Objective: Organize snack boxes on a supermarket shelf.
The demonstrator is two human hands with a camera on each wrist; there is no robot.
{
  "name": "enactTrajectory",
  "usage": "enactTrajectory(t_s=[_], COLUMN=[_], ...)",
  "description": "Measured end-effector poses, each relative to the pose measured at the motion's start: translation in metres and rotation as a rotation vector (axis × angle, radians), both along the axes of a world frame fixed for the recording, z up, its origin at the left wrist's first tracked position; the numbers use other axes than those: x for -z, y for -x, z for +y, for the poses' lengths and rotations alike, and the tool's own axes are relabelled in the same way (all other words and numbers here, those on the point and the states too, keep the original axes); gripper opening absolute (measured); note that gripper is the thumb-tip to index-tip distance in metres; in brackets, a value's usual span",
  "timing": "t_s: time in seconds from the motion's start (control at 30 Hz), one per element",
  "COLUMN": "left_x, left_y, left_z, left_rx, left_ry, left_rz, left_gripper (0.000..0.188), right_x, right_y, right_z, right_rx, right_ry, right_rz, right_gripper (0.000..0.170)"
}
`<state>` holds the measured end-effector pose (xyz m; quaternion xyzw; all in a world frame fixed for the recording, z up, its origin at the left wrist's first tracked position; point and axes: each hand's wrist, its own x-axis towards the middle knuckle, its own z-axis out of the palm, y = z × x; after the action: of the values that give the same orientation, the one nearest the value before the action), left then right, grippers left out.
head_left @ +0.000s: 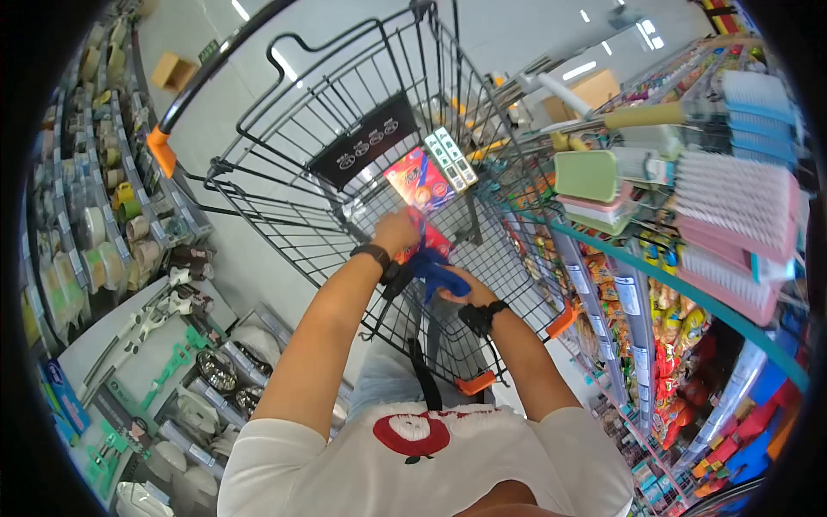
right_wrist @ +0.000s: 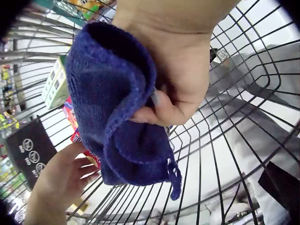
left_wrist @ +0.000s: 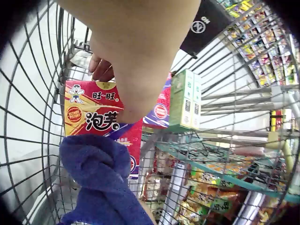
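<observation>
A blue cloth (right_wrist: 98,89) hangs in folds from my right hand (right_wrist: 176,70), its fingers and thumb pinching the fabric inside the cart. My left hand (head_left: 398,231) reaches down into the cart and holds a red snack box (left_wrist: 93,105) by its upper edge, fingertips showing behind the box in the left wrist view. Beside it lie a second red and purple box (head_left: 422,178) and a green and white carton (head_left: 450,158). The cloth covers the lower left part of the held box in the left wrist view.
The wire shopping cart (head_left: 284,220) surrounds both hands, with a black sign (head_left: 366,140) on its far side. Shelves with brushes (head_left: 732,202) and snack bags (head_left: 672,345) stand close on the right; shelves of household goods (head_left: 112,207) line the left.
</observation>
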<state>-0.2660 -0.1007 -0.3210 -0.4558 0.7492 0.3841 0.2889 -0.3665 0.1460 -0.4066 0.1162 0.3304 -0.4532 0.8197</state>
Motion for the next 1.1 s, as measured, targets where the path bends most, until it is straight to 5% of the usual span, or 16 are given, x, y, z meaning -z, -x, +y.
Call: enactTrajectory(t_s=[0.07,0.13,0.3,0.4,0.47,0.67,0.77,0.83,0.9,1.03,1.1], left_x=[-0.027,-0.047,-0.110,-0.126,-0.168,-0.282,-0.313,-0.292,-0.277,-0.309,-0.339], left_y=[0.004,0.004,-0.019,-0.031,-0.026,-0.024,-0.043,-0.056,-0.066,-0.089,-0.106], left_z=[0.011,0.027,0.082,0.132,0.156,0.219,0.260,0.283,0.315,0.348,0.363], left_rx=[0.126,0.169,0.126,0.171,0.221,0.166,-0.279,-0.421,-0.576,-0.788,-0.794], left_ry=[0.107,0.156,0.218,0.552,0.699,0.611,0.120,0.031,-0.010,0.026,0.063], left_rz=[0.035,0.048,0.238,0.504,0.610,0.796,0.765,1.049,1.306,1.361,1.395], left_gripper=[0.056,0.064,0.065,0.068,0.068,0.076,0.083,0.085,0.084,0.063,0.055], right_x=[0.007,-0.022,-0.112,-0.200,-0.197,-0.227,-0.227,-0.292,-0.365,-0.420,-0.420], right_y=[0.004,0.007,0.008,0.001,-0.002,0.014,0.028,0.043,0.033,-0.006,-0.014], right_z=[0.020,0.032,0.085,0.102,0.121,0.182,0.211,0.208,0.200,0.179,0.177], right_rx=[0.139,0.154,-0.079,-0.134,-0.148,0.246,0.335,0.271,0.376,0.690,0.781], right_ry=[-0.054,0.188,0.285,0.514,0.752,0.304,0.474,0.585,0.719,0.728,0.774], right_rz=[-0.202,-0.169,0.438,0.737,1.037,0.397,0.262,0.227,0.409,0.895,1.431], right_gripper=[0.035,0.042,0.059,0.058,0.055,0.054,0.059,0.061,0.067,0.078,0.074])
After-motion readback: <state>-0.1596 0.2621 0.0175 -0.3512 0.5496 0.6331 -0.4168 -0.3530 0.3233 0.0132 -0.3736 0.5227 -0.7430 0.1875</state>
